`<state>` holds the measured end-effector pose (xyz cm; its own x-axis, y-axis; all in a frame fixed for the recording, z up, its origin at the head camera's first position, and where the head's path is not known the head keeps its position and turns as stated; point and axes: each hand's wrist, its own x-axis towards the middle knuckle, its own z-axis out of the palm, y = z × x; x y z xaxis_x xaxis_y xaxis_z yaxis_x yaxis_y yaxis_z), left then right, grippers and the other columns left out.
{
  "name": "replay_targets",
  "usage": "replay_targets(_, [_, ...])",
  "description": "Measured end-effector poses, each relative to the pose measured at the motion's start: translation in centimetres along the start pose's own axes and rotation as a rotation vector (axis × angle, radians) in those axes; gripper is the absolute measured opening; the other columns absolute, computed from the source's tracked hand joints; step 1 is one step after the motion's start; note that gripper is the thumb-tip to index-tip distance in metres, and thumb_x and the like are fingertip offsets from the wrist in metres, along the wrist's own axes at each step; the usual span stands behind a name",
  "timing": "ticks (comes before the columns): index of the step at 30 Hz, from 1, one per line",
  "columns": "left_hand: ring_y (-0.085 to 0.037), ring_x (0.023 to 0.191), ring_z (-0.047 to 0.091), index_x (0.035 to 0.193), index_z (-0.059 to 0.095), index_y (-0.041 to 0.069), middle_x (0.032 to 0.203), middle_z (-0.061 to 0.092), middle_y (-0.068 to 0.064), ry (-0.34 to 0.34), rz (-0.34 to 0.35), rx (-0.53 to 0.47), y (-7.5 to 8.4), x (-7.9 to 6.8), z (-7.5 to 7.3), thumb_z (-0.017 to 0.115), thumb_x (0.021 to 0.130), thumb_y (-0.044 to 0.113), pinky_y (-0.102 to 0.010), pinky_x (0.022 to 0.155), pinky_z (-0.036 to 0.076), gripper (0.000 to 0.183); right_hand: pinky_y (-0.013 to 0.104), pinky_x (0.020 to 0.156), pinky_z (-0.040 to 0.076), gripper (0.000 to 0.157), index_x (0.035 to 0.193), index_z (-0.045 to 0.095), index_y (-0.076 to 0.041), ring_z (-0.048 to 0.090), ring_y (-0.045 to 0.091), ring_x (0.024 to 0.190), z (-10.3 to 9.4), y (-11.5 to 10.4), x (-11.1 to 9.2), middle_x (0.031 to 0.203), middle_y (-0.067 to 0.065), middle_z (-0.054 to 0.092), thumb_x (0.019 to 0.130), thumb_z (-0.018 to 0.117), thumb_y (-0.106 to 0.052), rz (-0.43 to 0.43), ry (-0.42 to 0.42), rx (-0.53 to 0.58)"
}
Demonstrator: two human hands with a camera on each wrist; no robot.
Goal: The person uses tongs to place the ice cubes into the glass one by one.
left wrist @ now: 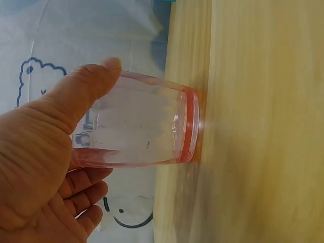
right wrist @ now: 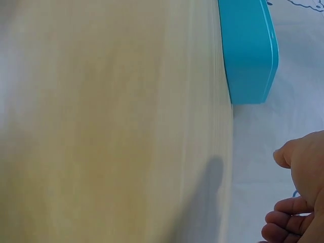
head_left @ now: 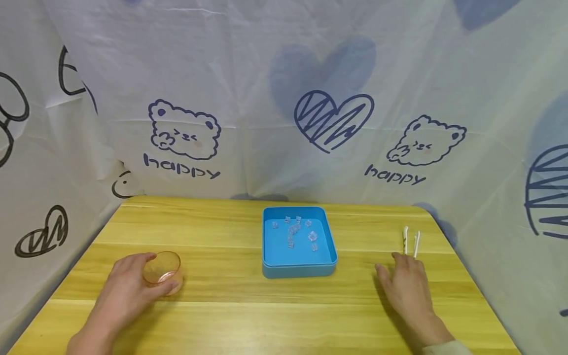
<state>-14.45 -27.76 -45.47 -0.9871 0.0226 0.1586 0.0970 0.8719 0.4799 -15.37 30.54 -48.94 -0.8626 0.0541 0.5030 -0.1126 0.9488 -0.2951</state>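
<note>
My left hand (head_left: 126,286) grips a clear, orange-tinted cup (head_left: 165,268) at the left of the table, thumb on the near side and fingers round the far side. In the left wrist view the cup (left wrist: 147,121) stands upright with its base on the wood. Over the right part of the table is my right hand (head_left: 408,286), its fingers loosely bent and nothing seen in them. Just beyond its fingertips show two white prongs (head_left: 405,239), like tweezers or small tongs; their near end is hidden by the hand. The right wrist view does not show them.
A blue square tray (head_left: 299,271) sits between the hands towards the back. Several small clear cubes (head_left: 312,236) lie scattered in it. Behind the wooden table (head_left: 230,315) hangs a white cloth (head_left: 248,98) with bear and heart drawings.
</note>
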Motion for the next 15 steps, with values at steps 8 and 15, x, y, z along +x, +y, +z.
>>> replay_targets(8, [-0.054,0.134,0.04,0.14,0.053,-0.008,0.143,0.051,-0.035,0.01,0.021,-0.014,1.1,-0.1,0.6,0.085,0.079,0.065,-0.072,0.107,0.036,0.1,0.064,0.077,0.05,0.046,0.113,0.063,0.018,0.059,0.057,0.09,-0.4,1.5,0.5,0.1,0.039,0.063,0.092,0.077,-0.02,0.041,0.017,-0.047])
replay_targets(15, [-0.052,0.132,0.043,0.14,0.054,-0.008,0.141,0.053,-0.034,0.01,0.035,-0.012,1.7,-0.1,1.0,0.085,0.079,0.063,-0.07,0.106,0.039,0.098,0.064,0.069,0.049,0.04,0.107,0.063,0.018,0.059,0.054,0.08,-0.4,2.8,1.4,0.092,0.037,0.062,0.093,0.075,-0.017,0.092,0.033,-0.078])
